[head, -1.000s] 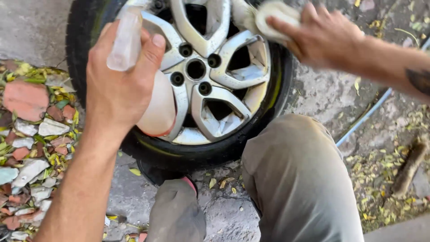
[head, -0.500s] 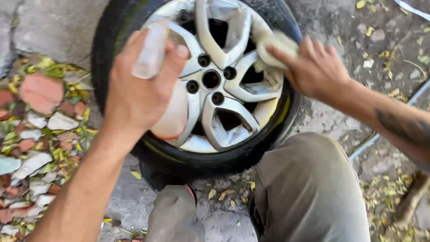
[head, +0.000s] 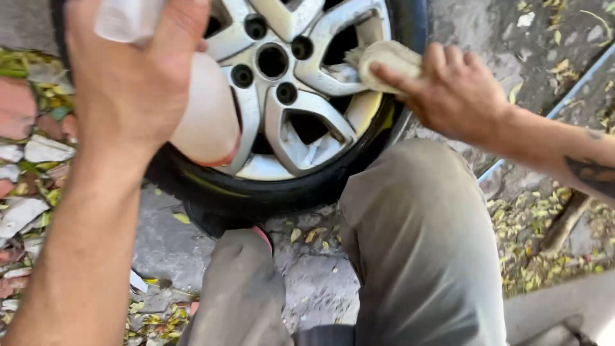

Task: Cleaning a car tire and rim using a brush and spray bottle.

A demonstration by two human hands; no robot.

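Wheel stands upright on cracked concrete at twelve o'clock from our knees. Our left hand is wrapped tight around a bottle at ten o'clock, before the spokes. Our right hand pinches a sponge against the rim at two o'clock. Rubble crowds nine o'clock; leafy ground lies open at three.
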